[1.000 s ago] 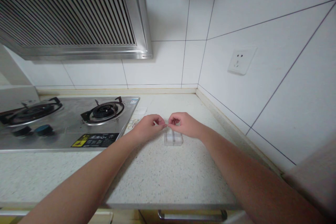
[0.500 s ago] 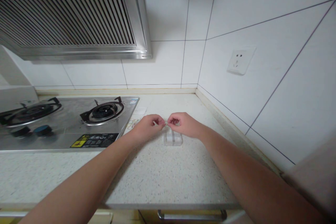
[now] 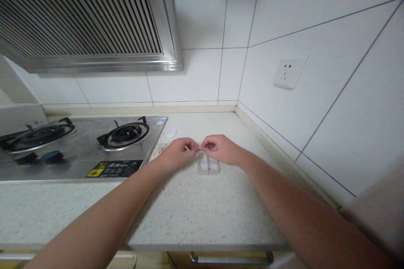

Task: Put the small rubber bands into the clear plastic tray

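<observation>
Between the fingertips of my left hand (image 3: 180,151) and my right hand (image 3: 221,148) is a small, thin, pale loop that looks like a rubber band (image 3: 200,149). Both hands are closed in a pinch, one on each side of it. Just below them, a clear plastic box (image 3: 208,168) with compartments stands on the counter, its far part hidden by my fingers. Left of my left hand lies a pile of thin coloured rubber bands (image 3: 160,148), partly covered by the hand. A flat clear lid-like piece (image 3: 168,133) rests behind the pile.
A steel gas stove (image 3: 91,138) with two burners and knobs takes up the left side of the pale speckled counter (image 3: 202,214). Above it hangs a slatted range hood (image 3: 94,17). A wall socket (image 3: 290,72) sits on the right tiled wall, and a drawer handle (image 3: 232,258) is below the counter edge.
The pale rubber band between my fingertips now shows as a slightly more open loop. My hands have barely moved, and the box stays in place.
</observation>
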Demonstrator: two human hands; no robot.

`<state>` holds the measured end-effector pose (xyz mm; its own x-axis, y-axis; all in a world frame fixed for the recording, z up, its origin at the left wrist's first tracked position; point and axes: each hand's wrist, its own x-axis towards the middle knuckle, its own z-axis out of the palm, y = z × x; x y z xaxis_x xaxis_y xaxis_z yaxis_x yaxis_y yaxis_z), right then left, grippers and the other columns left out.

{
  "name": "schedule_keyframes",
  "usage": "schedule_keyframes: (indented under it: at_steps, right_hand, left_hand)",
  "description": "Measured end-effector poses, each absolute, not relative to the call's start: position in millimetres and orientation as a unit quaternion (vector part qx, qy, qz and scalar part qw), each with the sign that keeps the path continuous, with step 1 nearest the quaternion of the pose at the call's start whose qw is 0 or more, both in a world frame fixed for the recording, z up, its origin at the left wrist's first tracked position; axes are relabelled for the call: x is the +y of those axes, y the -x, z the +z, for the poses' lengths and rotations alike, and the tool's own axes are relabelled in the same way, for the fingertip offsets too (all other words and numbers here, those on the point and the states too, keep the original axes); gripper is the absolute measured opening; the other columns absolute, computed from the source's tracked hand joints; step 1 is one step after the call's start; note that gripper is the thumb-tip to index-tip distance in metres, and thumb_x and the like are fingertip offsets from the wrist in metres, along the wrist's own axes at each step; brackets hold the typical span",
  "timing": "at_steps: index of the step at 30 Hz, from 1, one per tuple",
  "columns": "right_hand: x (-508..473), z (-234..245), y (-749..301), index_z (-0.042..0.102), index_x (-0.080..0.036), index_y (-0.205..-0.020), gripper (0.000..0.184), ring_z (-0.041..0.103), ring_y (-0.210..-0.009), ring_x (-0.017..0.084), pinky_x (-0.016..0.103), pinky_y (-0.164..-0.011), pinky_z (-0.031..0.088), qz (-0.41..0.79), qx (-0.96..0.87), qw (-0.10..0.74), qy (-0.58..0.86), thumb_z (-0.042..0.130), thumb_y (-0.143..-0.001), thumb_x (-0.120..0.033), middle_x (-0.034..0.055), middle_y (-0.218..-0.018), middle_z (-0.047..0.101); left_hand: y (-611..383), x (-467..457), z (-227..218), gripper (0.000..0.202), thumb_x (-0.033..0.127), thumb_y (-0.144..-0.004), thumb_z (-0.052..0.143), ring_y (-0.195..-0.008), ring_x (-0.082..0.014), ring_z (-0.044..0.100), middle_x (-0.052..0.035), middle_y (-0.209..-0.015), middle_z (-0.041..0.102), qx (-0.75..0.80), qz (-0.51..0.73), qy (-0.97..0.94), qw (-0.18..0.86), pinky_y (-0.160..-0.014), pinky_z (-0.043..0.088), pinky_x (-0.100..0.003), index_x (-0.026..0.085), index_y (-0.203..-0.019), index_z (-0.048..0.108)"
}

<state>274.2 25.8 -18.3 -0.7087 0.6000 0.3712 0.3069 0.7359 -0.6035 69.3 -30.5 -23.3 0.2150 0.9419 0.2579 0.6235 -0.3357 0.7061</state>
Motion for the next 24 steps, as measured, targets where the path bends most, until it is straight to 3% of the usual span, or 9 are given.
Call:
schedule_keyframes:
  at_steps: [24]
  right_hand:
    - [26.5, -16.0, -276.8, 0.069, -0.017, -0.087, 0.012, 0.059, -0.073, 0.013, 0.026, -0.070, 0.044, 0.254, -0.891, 0.260, 0.270, 0.059, -0.085, -0.023, 0.0032, -0.081, 0.069]
  left_hand:
    - [-67.3, -31.0, -27.8, 0.020, 0.029, -0.083, 0.055, -0.075, -0.0144, 0.058, -0.0035, -0.084, 0.068, 0.511, 0.322, -0.760, 0.240, -0.068, 0.042, -0.025, 0.016, -0.087, 0.070]
